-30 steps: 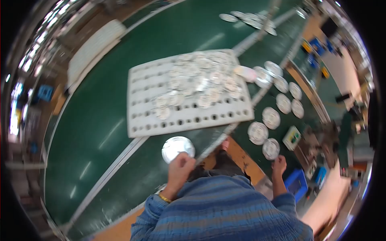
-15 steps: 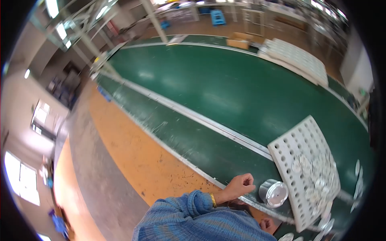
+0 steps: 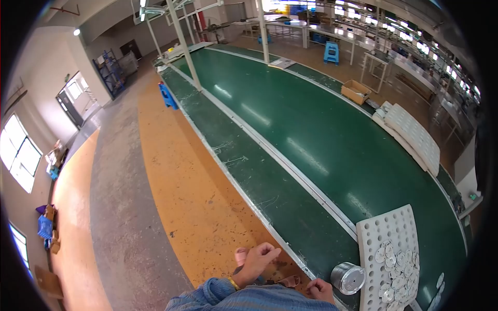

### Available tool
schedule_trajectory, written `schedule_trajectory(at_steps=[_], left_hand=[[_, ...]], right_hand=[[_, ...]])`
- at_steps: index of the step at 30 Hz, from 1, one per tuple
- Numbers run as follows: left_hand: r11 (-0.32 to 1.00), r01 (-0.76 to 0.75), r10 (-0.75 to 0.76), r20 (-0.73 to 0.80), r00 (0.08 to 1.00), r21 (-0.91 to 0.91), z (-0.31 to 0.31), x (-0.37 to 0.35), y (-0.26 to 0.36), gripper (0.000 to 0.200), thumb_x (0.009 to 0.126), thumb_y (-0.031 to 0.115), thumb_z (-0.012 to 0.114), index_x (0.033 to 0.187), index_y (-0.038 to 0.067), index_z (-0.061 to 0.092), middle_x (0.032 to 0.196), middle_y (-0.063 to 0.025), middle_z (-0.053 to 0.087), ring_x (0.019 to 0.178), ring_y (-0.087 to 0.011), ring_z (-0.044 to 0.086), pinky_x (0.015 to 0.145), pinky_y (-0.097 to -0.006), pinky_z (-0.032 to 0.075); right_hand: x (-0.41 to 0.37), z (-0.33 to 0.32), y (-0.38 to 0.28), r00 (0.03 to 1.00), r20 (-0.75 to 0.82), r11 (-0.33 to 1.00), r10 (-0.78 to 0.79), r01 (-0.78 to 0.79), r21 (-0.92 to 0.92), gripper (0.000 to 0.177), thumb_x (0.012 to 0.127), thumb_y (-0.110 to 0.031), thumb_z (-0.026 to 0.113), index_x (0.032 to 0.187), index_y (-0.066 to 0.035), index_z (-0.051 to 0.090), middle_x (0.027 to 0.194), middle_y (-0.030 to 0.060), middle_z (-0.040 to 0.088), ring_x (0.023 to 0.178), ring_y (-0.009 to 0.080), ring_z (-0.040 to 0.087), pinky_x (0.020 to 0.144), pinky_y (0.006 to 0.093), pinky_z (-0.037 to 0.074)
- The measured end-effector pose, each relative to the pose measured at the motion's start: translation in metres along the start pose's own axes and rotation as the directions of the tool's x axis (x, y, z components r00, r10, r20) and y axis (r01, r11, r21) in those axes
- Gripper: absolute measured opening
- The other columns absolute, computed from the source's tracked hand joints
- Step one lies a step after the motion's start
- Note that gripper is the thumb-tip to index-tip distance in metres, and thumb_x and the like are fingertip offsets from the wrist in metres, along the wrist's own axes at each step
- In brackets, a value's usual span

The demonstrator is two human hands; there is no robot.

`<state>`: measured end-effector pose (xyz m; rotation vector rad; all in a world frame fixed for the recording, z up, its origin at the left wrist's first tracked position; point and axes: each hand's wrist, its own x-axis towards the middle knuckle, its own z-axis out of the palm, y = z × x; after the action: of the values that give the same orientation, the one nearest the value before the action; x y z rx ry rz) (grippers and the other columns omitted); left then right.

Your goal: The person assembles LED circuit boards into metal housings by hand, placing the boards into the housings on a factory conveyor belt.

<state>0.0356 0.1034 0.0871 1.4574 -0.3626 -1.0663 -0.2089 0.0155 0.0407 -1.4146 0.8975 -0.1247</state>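
Over the floor beside the belt's near edge, my left hand has its fingers curled in and its thumb near them, with nothing visible between. A yellow bracelet circles that wrist. My right hand is closed at the belt's edge, just left of a shiny round metal tin; whatever its fingers may hold is hidden. Right of the tin lies a white board with rows of holes, and many pale discs are heaped on it.
The long green belt stretches away, divided by a metal rail. At its far side are stacked white boards and a cardboard box. More discs lie at the right. A blue stool stands left of the belt.
The view has swung, showing more floor and belt. My left hand has moved left, away from the tin; my right hand has come up into clearer view beside the tin.
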Motion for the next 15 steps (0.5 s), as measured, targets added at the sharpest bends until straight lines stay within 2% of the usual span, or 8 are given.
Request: schedule_trajectory(at_steps=[1, 4, 7, 8, 9, 11, 13, 15], left_hand=[[1.000, -0.001, 0.001, -0.009, 1.000, -0.018, -0.009, 0.000, 0.003, 0.017, 0.085, 0.021, 0.060, 0.078, 0.006, 0.054, 0.071, 0.0018, 0.054, 0.066, -0.0047, 0.048, 0.061, -0.0198, 0.040], [0.997, -0.007, 0.004, -0.035, 0.999, -0.079, -0.046, 0.000, 0.013, 0.018, 0.086, 0.021, 0.059, 0.079, 0.004, 0.056, 0.072, -0.0003, 0.056, 0.066, -0.0061, 0.051, 0.062, -0.0204, 0.042], [0.993, -0.027, 0.018, -0.082, 0.996, -0.116, -0.105, -0.001, 0.025, 0.019, 0.087, 0.020, 0.058, 0.082, 0.002, 0.057, 0.072, -0.0013, 0.056, 0.066, -0.0078, 0.052, 0.063, -0.0214, 0.043], [0.992, -0.062, 0.050, -0.110, 0.993, -0.108, -0.130, 0.002, 0.028, 0.019, 0.087, 0.020, 0.058, 0.081, 0.002, 0.057, 0.072, -0.0016, 0.057, 0.067, -0.0084, 0.053, 0.064, -0.0219, 0.043], [0.990, -0.094, 0.079, -0.142, 0.987, -0.102, -0.158, 0.004, 0.028, 0.018, 0.087, 0.019, 0.058, 0.081, 0.002, 0.057, 0.072, -0.0018, 0.057, 0.067, -0.0090, 0.053, 0.065, -0.0225, 0.044], [0.987, -0.161, 0.147, -0.294, 0.945, -0.023, -0.218, 0.005, 0.025, 0.021, 0.088, 0.017, 0.054, 0.073, 0.002, 0.057, 0.065, -0.0024, 0.056, 0.061, -0.0112, 0.054, 0.058, -0.0260, 0.046], [0.969, -0.233, 0.177, -0.423, 0.889, -0.084, -0.308, 0.010, -0.014, 0.015, 0.082, 0.016, 0.058, 0.084, 0.001, 0.058, 0.076, -0.0088, 0.061, 0.068, -0.0143, 0.058, 0.060, -0.0247, 0.046], [0.979, -0.199, 0.194, -0.473, 0.859, 0.039, -0.327, -0.036, 0.034, 0.030, 0.089, 0.024, 0.052, 0.106, -0.001, 0.056, 0.096, -0.0081, 0.057, 0.089, -0.0178, 0.055, 0.079, -0.0312, 0.045]], right_hand=[[0.008, 0.011, 0.000, 0.999, -0.034, 0.997, -0.023, 0.025, 0.071, 0.006, 0.083, -0.003, 0.052, 0.081, -0.002, 0.057, 0.069, 0.0025, 0.059, 0.063, 0.0075, 0.055, 0.059, 0.0209, 0.044], [0.033, 0.047, -0.021, 0.997, -0.015, 0.997, -0.071, 0.071, 0.004, 0.009, 0.081, -0.003, 0.048, 0.081, -0.002, 0.057, 0.071, 0.0023, 0.059, 0.064, 0.0087, 0.057, 0.057, 0.0226, 0.047], [0.063, 0.098, -0.041, 0.999, 0.004, 0.995, -0.052, 0.053, -0.084, 0.011, 0.081, -0.002, 0.049, 0.081, -0.003, 0.060, 0.073, 0.0033, 0.063, 0.067, 0.0087, 0.059, 0.062, 0.0222, 0.048], [0.080, 0.119, -0.037, 0.979, 0.027, 0.976, -0.203, 0.204, -0.081, 0.010, 0.080, -0.005, 0.050, 0.083, -0.006, 0.060, 0.071, 0.0031, 0.062, 0.065, 0.0110, 0.060, 0.060, 0.0236, 0.048], [0.096, 0.142, -0.043, 0.972, 0.083, 0.964, -0.221, 0.231, -0.132, 0.010, 0.080, -0.005, 0.051, 0.084, -0.007, 0.060, 0.073, 0.0031, 0.062, 0.068, 0.0112, 0.059, 0.062, 0.0241, 0.047], [0.123, 0.191, -0.066, 0.952, 0.202, 0.931, -0.229, 0.275, -0.241, 0.011, 0.079, -0.006, 0.052, 0.086, -0.007, 0.060, 0.076, 0.0033, 0.061, 0.072, 0.0116, 0.058, 0.066, 0.0253, 0.046], [0.147, 0.243, -0.095, 0.914, 0.332, 0.851, -0.236, 0.359, -0.384, 0.013, 0.081, -0.011, 0.050, 0.091, -0.009, 0.059, 0.079, 0.0064, 0.061, 0.073, 0.0184, 0.060, 0.067, 0.0294, 0.046], [0.170, 0.289, -0.109, 0.850, 0.439, 0.797, -0.292, 0.470, -0.380, 0.014, 0.083, -0.012, 0.047, 0.092, -0.010, 0.057, 0.084, 0.0082, 0.062, 0.076, 0.0245, 0.060, 0.067, 0.0337, 0.046]])
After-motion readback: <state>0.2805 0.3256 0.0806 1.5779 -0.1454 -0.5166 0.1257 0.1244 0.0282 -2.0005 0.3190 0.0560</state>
